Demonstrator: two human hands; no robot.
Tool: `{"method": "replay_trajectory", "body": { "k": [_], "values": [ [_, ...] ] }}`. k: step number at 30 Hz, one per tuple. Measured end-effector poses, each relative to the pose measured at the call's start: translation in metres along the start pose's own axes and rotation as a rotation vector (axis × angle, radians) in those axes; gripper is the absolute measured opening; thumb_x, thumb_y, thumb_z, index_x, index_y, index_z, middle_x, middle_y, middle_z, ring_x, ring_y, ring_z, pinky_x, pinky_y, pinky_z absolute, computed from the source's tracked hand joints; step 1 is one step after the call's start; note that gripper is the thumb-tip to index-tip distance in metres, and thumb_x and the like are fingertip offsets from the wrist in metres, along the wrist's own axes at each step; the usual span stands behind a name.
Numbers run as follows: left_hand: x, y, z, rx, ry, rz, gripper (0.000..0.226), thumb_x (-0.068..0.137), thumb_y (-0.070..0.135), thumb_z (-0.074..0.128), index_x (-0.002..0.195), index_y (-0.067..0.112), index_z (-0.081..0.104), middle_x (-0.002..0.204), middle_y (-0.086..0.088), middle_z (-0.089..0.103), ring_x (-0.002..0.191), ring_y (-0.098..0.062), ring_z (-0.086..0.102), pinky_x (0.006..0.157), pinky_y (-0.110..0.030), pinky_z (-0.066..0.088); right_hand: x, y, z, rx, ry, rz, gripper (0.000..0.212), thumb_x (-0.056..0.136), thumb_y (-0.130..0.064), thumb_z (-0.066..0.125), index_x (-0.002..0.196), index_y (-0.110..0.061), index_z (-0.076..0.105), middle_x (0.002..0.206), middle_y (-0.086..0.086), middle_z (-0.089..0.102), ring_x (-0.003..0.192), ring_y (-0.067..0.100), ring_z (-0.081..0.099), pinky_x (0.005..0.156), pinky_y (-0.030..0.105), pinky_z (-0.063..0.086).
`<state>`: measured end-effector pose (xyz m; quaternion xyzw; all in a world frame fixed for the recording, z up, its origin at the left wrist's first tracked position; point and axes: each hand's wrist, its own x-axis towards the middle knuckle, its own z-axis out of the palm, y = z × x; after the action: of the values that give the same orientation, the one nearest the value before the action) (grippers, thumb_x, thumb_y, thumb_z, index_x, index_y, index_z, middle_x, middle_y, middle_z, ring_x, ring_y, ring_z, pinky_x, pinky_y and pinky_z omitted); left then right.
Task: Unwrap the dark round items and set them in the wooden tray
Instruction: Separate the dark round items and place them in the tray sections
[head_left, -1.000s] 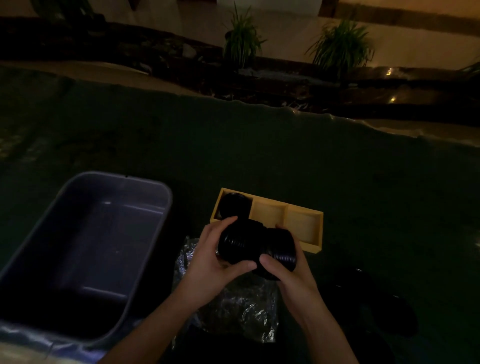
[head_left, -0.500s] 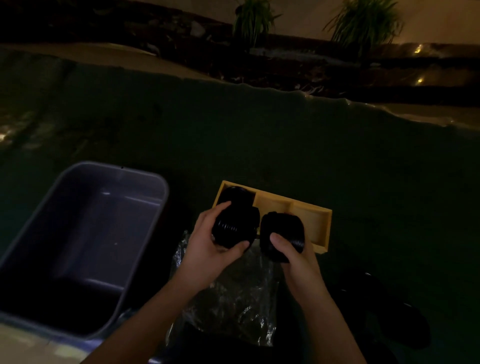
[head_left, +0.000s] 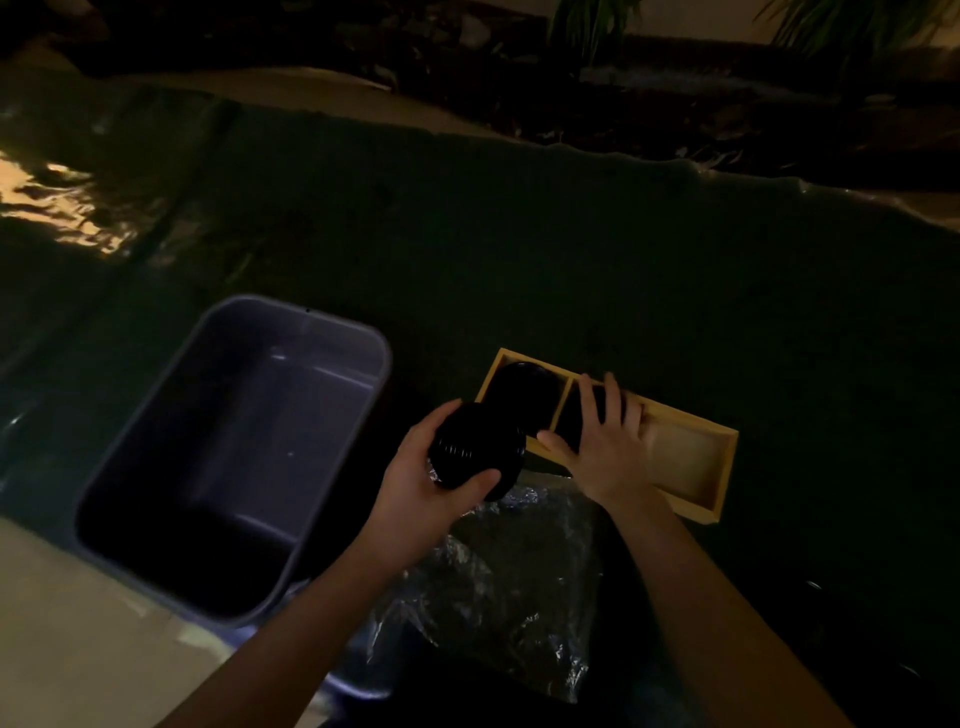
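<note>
A wooden tray (head_left: 691, 473) with three compartments lies on the dark green cloth. A dark round item (head_left: 522, 397) sits in its left compartment. My right hand (head_left: 605, 447) reaches into the middle compartment, fingers over another dark round item (head_left: 574, 421) that is mostly hidden. The right compartment holds nothing. My left hand (head_left: 421, 488) grips a third dark round ribbed item (head_left: 475, 452) just left of the tray, above a crumpled clear plastic wrap (head_left: 498, 587).
A grey-blue plastic bin (head_left: 236, 452) stands to the left, close to my left hand. The green cloth (head_left: 571, 260) stretches far behind the tray. Dark shapes lie at the lower right. Plants line the back edge.
My right hand has carried its dark round item from beside the other one into the tray's middle compartment. My left hand has stayed just left of the tray with its item.
</note>
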<state>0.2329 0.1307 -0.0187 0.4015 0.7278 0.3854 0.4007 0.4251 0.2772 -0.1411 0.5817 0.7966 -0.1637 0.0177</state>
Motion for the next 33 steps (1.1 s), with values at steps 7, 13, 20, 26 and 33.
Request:
{"method": "replay_trajectory", "body": {
  "k": [7,13,20,26,33],
  "values": [
    [-0.001,0.003,-0.004,-0.053,-0.026,-0.016,0.079,0.071,0.05,0.081,0.141,0.051,0.045,0.142,0.014,0.046,0.129,-0.006,0.051,0.095,-0.025,0.056,-0.032,-0.009,-0.027,0.474,0.128,0.13,0.09,0.091,-0.084,0.031,0.163,-0.037,0.007,0.173,-0.002,0.009,0.156,0.03,0.016,0.122,0.06,0.019],
    [0.004,0.015,0.017,-0.319,-0.195,-0.09,0.055,0.092,-0.005,0.068,0.133,0.03,0.057,0.135,-0.006,0.056,0.117,-0.026,0.065,0.074,-0.045,0.066,-0.1,-0.023,-0.068,1.487,-0.308,0.166,0.06,0.073,-0.078,0.074,0.129,-0.063,0.057,0.126,-0.032,0.068,0.115,-0.003,0.068,0.085,0.027,0.061],
    [0.001,0.03,0.062,-0.333,-0.354,-0.085,0.049,0.097,-0.01,0.059,0.136,0.018,0.054,0.128,-0.008,0.063,0.1,-0.008,0.075,0.066,-0.036,0.066,-0.132,0.004,-0.064,1.656,-0.096,0.284,0.051,0.079,-0.025,0.086,0.125,-0.025,0.065,0.117,-0.01,0.078,0.112,0.012,0.073,0.087,0.026,0.06],
    [-0.001,0.031,0.096,-0.234,-0.438,-0.067,0.058,0.093,0.007,0.071,0.144,0.024,0.049,0.131,0.0,0.062,0.11,-0.014,0.071,0.077,-0.042,0.066,-0.128,0.048,-0.058,1.666,0.152,0.521,0.039,0.064,-0.036,0.087,0.102,-0.033,0.076,0.11,0.003,0.08,0.098,0.018,0.078,0.076,0.027,0.062],
    [-0.004,0.007,0.087,0.074,-0.416,0.053,0.021,0.097,0.015,0.068,0.113,0.029,0.067,0.106,0.01,0.071,0.1,0.001,0.067,0.092,-0.038,0.06,-0.075,0.109,-0.038,1.02,0.185,0.75,0.052,0.079,-0.054,0.076,0.122,-0.029,0.061,0.117,-0.003,0.067,0.092,0.01,0.058,0.069,0.026,0.048]
  ]
}}
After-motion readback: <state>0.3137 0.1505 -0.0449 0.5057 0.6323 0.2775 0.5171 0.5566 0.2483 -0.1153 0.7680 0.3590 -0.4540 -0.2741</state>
